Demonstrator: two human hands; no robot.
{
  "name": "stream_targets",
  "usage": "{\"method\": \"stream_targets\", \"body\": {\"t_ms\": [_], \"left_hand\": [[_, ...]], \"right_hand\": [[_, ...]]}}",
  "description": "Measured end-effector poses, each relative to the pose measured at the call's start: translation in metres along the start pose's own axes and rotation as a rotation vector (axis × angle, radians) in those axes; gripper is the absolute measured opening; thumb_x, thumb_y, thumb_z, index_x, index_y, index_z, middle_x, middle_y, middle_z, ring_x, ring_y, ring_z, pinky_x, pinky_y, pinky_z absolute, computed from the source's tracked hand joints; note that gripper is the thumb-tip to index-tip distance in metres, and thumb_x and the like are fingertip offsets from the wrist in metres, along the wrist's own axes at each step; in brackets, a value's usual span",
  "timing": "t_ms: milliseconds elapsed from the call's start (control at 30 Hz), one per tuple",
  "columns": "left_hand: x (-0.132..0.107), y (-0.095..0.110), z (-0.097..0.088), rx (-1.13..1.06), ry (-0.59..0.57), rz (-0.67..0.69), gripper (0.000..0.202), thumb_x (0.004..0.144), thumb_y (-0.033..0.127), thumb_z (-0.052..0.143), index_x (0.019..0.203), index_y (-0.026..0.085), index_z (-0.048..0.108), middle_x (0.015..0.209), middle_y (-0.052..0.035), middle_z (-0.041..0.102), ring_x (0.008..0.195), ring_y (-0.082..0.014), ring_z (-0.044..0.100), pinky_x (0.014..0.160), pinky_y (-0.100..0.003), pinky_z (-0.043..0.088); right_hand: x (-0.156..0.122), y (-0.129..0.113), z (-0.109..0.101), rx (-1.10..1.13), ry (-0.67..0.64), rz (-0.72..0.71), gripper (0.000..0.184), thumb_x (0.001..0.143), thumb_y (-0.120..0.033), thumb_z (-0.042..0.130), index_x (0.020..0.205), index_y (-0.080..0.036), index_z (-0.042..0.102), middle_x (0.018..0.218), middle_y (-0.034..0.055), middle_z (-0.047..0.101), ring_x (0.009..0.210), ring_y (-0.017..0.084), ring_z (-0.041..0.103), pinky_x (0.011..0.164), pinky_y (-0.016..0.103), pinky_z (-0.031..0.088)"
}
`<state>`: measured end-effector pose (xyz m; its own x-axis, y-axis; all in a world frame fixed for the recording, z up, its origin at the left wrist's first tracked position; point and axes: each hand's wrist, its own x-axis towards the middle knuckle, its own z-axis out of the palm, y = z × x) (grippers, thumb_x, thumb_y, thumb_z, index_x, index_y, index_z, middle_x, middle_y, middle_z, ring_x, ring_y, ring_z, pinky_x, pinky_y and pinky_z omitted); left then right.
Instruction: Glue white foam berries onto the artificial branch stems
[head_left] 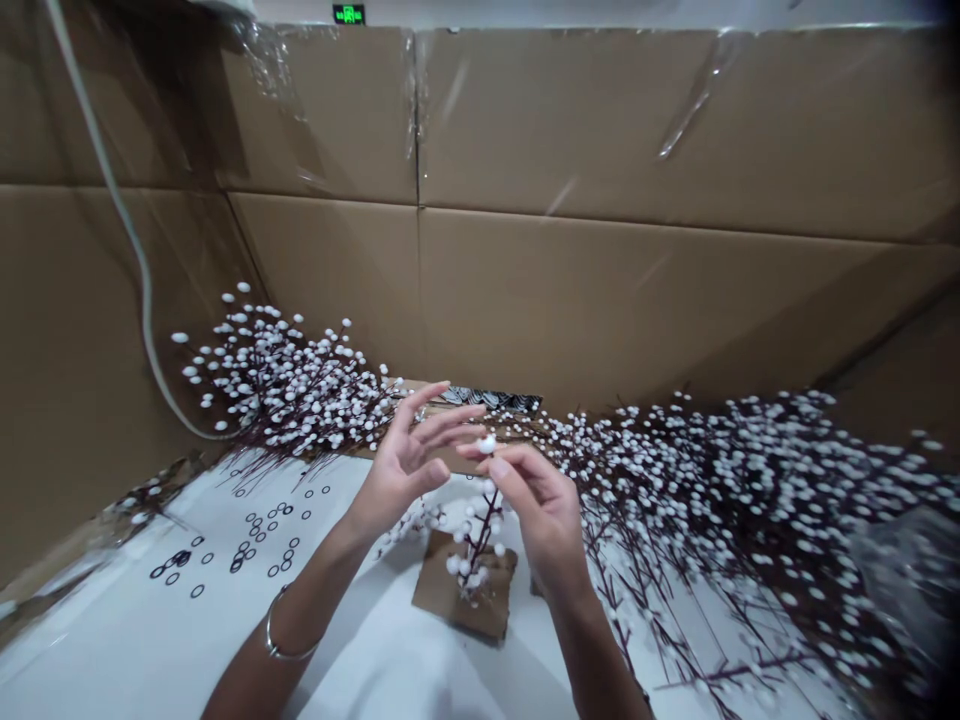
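Cardboard-lined wall (600,300) behind white table (112,650). Large heap of white-beaded branches (735,470) at right, smaller heap (277,380) at left, black rings (255,530) scattered. So far one beaded sprig (480,530) stands apart, on a cardboard square (439,590); both heaps remain. Right hand (544,510) pinches a white bead (486,443) above it; left hand (401,480) open, fingers spread, holding nothing.

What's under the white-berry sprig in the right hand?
A cardboard piece lies on a white surface below the white-berry sprig in the right hand. Whatever is beneath the cardboard is covered.
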<state>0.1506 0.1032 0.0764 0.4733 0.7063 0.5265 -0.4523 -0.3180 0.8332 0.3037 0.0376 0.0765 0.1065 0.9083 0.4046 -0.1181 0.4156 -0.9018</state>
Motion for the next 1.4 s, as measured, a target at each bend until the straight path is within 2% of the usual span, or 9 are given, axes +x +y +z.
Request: {"method": "stream_targets", "body": {"t_ms": [167,267,400,533,633,733,833,1067,1400], "left_hand": [[-0.003,0.002,0.000,0.368,-0.320,-0.284,0.070,0.074,0.038,0.078,0.137,0.025,0.048,0.133,-0.0126,0.057,0.120,-0.0287,0.056,0.102,-0.044,0.045],[-0.006,0.001,0.009,0.473,-0.357,-0.311,0.049,0.079,0.033,0.073,0.125,0.025,0.060,0.115,-0.0090,0.068,0.101,-0.0244,0.065,0.088,-0.037,0.053],[-0.003,0.001,0.010,0.513,-0.296,-0.297,0.018,0.091,0.033,0.056,0.098,0.021,0.069,0.090,-0.0057,0.072,0.085,-0.0191,0.067,0.076,-0.029,0.052],[0.010,-0.012,-0.028,0.804,-0.098,-0.294,0.027,0.094,0.039,0.049,0.101,0.019,0.066,0.096,-0.0069,0.071,0.087,-0.0198,0.067,0.077,-0.028,0.050],[0.018,-0.039,-0.074,1.298,0.067,-0.473,0.032,0.095,0.040,0.044,0.100,0.019,0.066,0.093,-0.0077,0.072,0.088,-0.0223,0.067,0.077,-0.028,0.049],[0.018,-0.072,-0.111,1.480,0.159,-0.601,0.023,0.089,0.033,0.051,0.096,0.018,0.069,0.089,-0.0116,0.071,0.093,-0.0299,0.066,0.078,-0.034,0.047],[0.014,-0.101,-0.133,1.597,0.199,-0.710,0.021,0.088,0.028,0.053,0.093,0.016,0.070,0.094,-0.0155,0.070,0.098,-0.0334,0.065,0.080,-0.039,0.047],[0.017,-0.126,-0.160,1.696,0.315,-0.817,0.030,0.095,0.030,0.044,0.106,0.011,0.065,0.104,-0.0178,0.068,0.100,-0.0305,0.065,0.083,-0.043,0.048],[0.009,-0.119,-0.169,1.471,0.306,-0.646,0.040,0.089,0.032,0.050,0.123,0.012,0.051,0.107,-0.0163,0.068,0.105,-0.0288,0.063,0.087,-0.035,0.047]], "right_hand": [[0.005,-0.002,-0.010,0.233,0.153,-0.074,0.013,0.092,-0.026,0.058,0.087,-0.022,0.068,0.098,0.0017,0.072,0.096,0.015,0.065,0.089,0.030,0.048],[0.008,-0.007,-0.017,0.267,0.206,-0.125,0.014,0.092,-0.025,0.057,0.085,-0.023,0.068,0.098,0.0015,0.073,0.100,0.015,0.065,0.091,0.032,0.048],[0.011,-0.009,-0.025,0.181,0.221,-0.064,0.015,0.092,-0.030,0.057,0.098,-0.022,0.069,0.109,0.0058,0.071,0.109,0.019,0.063,0.101,0.040,0.044],[0.015,-0.006,-0.036,0.030,0.245,0.010,0.037,0.088,-0.034,0.062,0.123,-0.022,0.058,0.128,0.0098,0.061,0.123,0.021,0.053,0.107,0.042,0.038],[0.017,-0.005,-0.042,-0.007,0.376,-0.067,0.031,0.086,-0.031,0.063,0.116,-0.023,0.058,0.104,0.0058,0.065,0.096,0.016,0.061,0.089,0.034,0.048],[0.018,-0.007,-0.045,0.040,0.459,-0.132,0.017,0.087,-0.028,0.062,0.103,-0.023,0.057,0.066,-0.0039,0.048,0.061,0.009,0.048,0.064,0.025,0.045],[0.016,-0.008,-0.044,0.038,0.448,-0.142,0.013,0.089,-0.028,0.060,0.100,-0.023,0.056,0.054,-0.0082,0.031,0.049,0.008,0.035,0.055,0.024,0.039],[0.015,-0.007,-0.041,0.004,0.355,-0.086,0.015,0.088,-0.030,0.060,0.101,-0.023,0.057,0.048,-0.0097,0.028,0.045,0.008,0.027,0.052,0.025,0.037],[0.014,-0.012,-0.045,0.043,0.342,-0.094,0.021,0.086,-0.027,0.064,0.106,-0.024,0.057,0.058,-0.0059,0.043,0.054,0.009,0.043,0.053,0.024,0.039]]}}
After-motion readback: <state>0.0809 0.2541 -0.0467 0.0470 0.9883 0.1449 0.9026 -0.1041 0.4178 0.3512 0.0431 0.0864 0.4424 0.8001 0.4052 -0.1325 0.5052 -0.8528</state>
